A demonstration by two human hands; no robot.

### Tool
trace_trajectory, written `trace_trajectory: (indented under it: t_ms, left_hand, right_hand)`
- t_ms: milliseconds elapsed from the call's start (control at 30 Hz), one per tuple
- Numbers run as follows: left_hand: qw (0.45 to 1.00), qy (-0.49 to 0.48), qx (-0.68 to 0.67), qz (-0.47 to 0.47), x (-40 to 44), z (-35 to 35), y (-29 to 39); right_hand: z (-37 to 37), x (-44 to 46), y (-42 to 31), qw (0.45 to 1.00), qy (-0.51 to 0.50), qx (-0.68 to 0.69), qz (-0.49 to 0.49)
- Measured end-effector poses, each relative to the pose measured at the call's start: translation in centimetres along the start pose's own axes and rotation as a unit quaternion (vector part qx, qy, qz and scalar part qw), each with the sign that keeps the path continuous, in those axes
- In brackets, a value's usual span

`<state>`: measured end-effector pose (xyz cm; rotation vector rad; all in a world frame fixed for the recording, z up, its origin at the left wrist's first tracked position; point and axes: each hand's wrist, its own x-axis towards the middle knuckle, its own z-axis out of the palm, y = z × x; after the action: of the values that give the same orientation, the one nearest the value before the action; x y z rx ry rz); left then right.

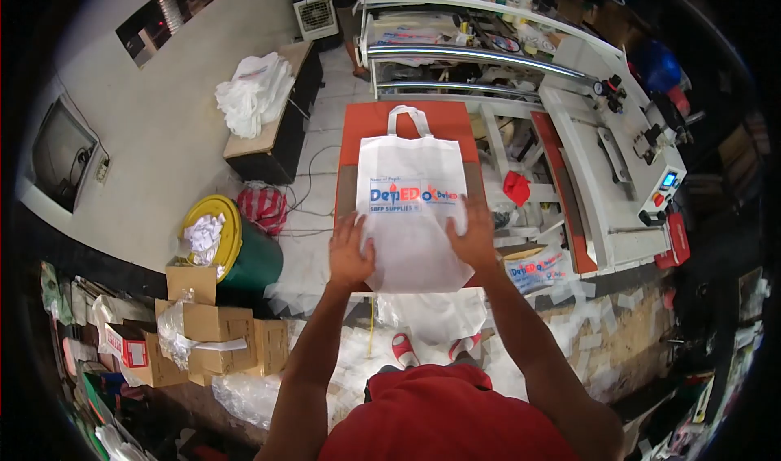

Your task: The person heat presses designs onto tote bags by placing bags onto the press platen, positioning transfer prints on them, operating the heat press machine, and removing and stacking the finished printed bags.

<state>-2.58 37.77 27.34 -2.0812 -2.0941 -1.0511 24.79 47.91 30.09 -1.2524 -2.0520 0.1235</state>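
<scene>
Honestly, furthest left, a green bin (259,259) holds white scraps (205,238), then a white pile (256,91) sits along the counter's (242,147) left edge. Left hand (351,254) and right hand (474,237) are apart, fingers spread at the bag (411,164), flat across the red platen (351,136) to its near edge. Printing looks done; bag's not off yet. More printed bags (537,274) lie past the near-right corner.

A green bin (259,254) with a yellow rim, filled with white scraps (205,237), stands near the wall (154,168), a red checked bag (262,210) just beside it. Below are cardboard boxes (218,324), with a smaller red box (134,348) to their left and crumpled clear plastic (244,397) on the floor. Farther back come a black-sided bench (272,165) and an air cooler (316,14), near another person's leg (355,58).
</scene>
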Motion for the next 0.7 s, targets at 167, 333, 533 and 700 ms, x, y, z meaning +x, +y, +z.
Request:
trace_trajectory:
  t_ms: [167, 333, 533, 700]
  left_hand:
    - [0.985, 0.152, -0.042, -0.066, -7.2, -5.4, -4.0]
    - [0.950, -0.002, 0.085, -0.300, -23.3, -8.3, -7.1]
    - [0.825, -0.331, 0.108, -0.445, -41.4, -7.4, -9.0]
    - [0.780, -0.397, 0.084, -0.476, -48.6, -4.8, -9.3]
  right_hand:
    - [-11.5, -1.7, 9.9, 0.990, 0.131, -0.049, 0.000]
    - [-26.1, -3.4, 20.3, 0.891, 0.168, -0.355, 0.228]
    - [-33.2, -3.4, 31.6, 0.883, 0.029, -0.393, 0.255]
    - [-32.3, -1.5, 35.2, 0.901, -0.002, -0.374, 0.220]
